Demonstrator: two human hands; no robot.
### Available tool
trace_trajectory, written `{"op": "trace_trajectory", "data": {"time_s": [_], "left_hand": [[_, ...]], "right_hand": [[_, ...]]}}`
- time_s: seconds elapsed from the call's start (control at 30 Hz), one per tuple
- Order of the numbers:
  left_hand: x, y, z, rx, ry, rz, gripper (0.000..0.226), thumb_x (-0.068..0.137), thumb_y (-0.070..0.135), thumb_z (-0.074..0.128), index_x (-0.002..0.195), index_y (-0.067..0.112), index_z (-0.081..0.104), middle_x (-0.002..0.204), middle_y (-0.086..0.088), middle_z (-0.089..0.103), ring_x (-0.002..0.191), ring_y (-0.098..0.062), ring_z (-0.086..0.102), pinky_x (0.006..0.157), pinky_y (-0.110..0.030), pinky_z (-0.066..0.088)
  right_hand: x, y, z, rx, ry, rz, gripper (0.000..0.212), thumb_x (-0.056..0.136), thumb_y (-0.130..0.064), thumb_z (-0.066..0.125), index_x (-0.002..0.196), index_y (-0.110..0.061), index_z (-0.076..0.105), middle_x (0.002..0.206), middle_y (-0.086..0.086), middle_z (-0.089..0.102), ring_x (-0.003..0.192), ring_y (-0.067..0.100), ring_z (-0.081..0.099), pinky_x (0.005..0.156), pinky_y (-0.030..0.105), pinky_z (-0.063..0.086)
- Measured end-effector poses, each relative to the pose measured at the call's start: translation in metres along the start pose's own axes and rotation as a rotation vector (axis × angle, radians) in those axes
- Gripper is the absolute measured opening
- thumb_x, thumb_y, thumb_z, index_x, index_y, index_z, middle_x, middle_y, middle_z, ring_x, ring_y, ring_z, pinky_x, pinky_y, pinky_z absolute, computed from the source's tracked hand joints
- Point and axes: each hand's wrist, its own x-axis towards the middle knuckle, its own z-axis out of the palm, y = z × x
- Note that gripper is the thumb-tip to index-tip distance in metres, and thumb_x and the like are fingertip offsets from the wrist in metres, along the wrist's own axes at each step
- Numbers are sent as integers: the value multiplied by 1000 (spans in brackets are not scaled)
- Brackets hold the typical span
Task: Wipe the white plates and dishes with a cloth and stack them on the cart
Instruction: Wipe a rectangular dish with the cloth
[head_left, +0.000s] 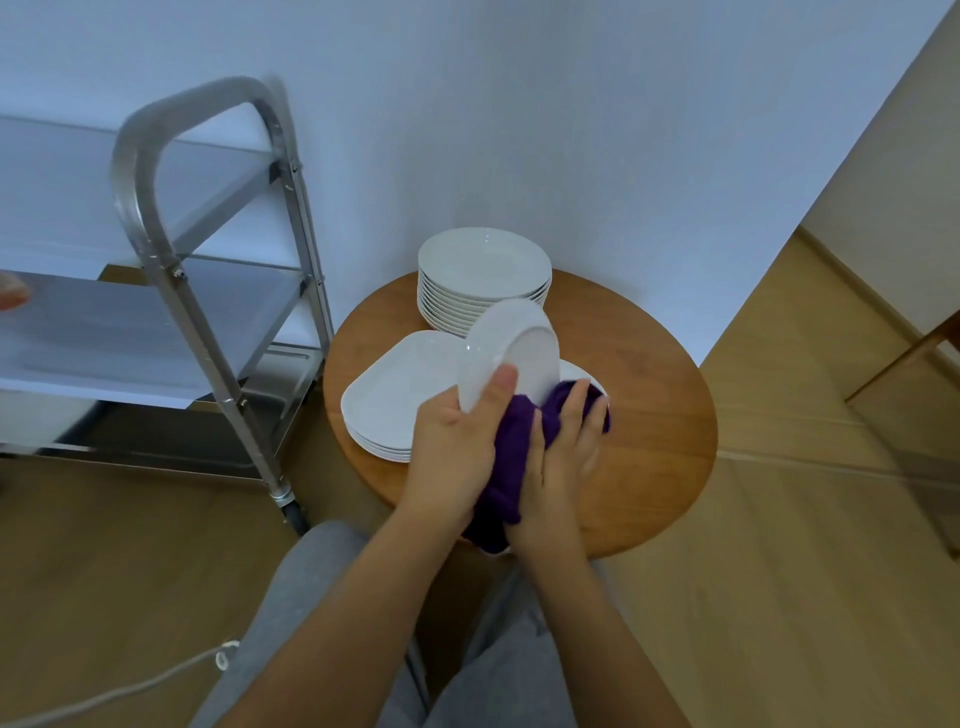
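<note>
My left hand grips a small white dish by its lower rim and holds it tilted on edge above the round wooden table, underside facing me. My right hand holds a purple cloth bunched against the dish's lower right edge. Behind stands a tall stack of round white plates. A low stack of squarish white plates lies under the dish, partly hidden by my hands. The steel cart stands to the left.
The table sits in a corner against the white wall. The cart's shelves look bare apart from something orange at the frame's left edge. A white cable runs over the wooden floor near my grey-trousered legs.
</note>
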Motion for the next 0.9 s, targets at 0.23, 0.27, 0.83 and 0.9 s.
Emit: {"op": "trace_trajectory", "data": {"time_s": [0.23,0.27,0.83,0.9], "left_hand": [[1,1,-14,-5,-15,-53,31,90,49,43,70,29,56,52,17,64,51,8,60,43,-8,45],[4,2,-17,10,-19,-61,31,91,50,41,72,29,55,52,15,64,51,10,59,41,-6,43],[29,21,-26,-442,24,-215,31,87,41,57,111,22,55,111,-1,65,101,-18,64,73,-33,58],[24,13,-26,-159,26,-88,48,86,45,57,129,27,47,125,9,56,114,-12,54,88,-29,48]], "right_hand": [[11,-16,-9,116,-241,-375,50,98,-31,34,132,-46,0,143,-31,-13,141,2,-12,118,28,2],[8,-15,-9,103,-293,-410,52,94,-33,30,130,-51,-3,140,-35,-14,141,0,-13,117,27,2],[-10,25,-19,33,98,-552,65,68,-1,78,127,-10,53,124,15,59,115,29,55,81,31,56],[-5,13,-21,414,76,-159,50,76,-25,72,120,-38,50,116,-11,59,107,9,57,64,9,51]]}}
